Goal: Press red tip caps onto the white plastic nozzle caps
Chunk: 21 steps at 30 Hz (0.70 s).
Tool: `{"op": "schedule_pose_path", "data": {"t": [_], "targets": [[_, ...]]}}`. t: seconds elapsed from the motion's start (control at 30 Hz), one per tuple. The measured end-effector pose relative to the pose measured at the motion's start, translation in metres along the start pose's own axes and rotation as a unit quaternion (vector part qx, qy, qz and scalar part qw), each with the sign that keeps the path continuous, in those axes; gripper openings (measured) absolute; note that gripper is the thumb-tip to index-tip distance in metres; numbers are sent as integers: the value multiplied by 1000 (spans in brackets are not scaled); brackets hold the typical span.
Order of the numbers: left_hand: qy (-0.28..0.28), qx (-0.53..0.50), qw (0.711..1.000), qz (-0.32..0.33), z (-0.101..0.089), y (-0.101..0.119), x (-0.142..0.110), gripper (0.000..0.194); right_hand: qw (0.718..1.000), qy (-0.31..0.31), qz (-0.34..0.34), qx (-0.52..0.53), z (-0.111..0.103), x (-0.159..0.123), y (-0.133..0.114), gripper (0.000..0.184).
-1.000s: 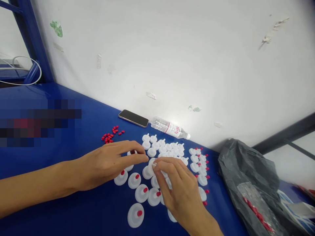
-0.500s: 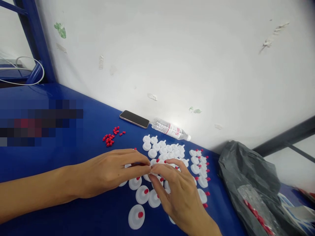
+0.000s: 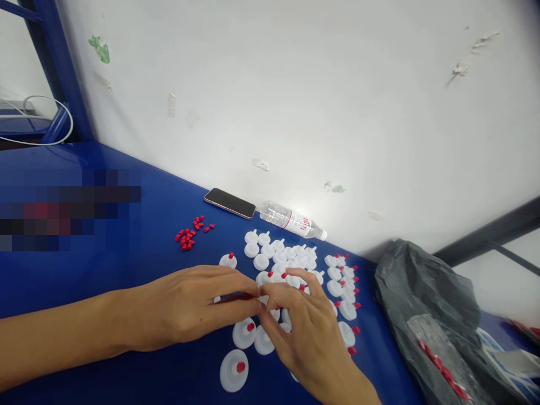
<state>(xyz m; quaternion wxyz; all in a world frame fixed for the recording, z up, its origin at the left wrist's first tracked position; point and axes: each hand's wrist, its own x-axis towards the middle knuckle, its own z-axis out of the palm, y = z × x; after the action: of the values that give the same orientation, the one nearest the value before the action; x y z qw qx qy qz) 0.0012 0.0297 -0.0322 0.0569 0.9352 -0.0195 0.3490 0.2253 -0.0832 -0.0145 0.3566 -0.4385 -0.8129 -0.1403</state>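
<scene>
My left hand [image 3: 185, 304] reaches in from the left, thumb and fingers pinched together. Its fingertips meet those of my right hand [image 3: 301, 315], which is also closed in a pinch. Whatever sits between the fingertips is hidden. Beneath and around both hands lie many round white plastic nozzle lids. Some wear a small red cap on the spout, like the capped lid [image 3: 234, 371] at the front and another capped lid [image 3: 228, 260] behind my left hand. Farther back, a cluster of lids [image 3: 261, 262] has bare spouts. Loose red caps [image 3: 186, 239] are heaped to the left.
A phone [image 3: 230, 203] and a lying clear bottle [image 3: 291, 220] rest along the white wall [image 3: 295, 101]. Capped lids [image 3: 348, 310] stand in rows at the right. Beyond them a dark grey plastic bag [image 3: 422, 292] holds a clear bag of red pieces [image 3: 442, 365]. The table [image 3: 169, 371] is blue.
My left hand has shifted slightly down and right, uncovering a capped lid behind it. Both hands' fingertips sit a little lower and still touch.
</scene>
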Motion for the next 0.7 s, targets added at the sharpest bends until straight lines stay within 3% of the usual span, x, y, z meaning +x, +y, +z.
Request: {"op": "schedule_pose_path", "data": {"t": [0.33, 0.7], "targets": [[-21, 13, 1000, -12, 7, 2, -1, 38, 1000, 0, 3, -15, 1, -2, -2, 23], [30, -30, 999, -11, 4, 5, 1, 29, 999, 17, -23, -25, 1, 1, -5, 19]]}}
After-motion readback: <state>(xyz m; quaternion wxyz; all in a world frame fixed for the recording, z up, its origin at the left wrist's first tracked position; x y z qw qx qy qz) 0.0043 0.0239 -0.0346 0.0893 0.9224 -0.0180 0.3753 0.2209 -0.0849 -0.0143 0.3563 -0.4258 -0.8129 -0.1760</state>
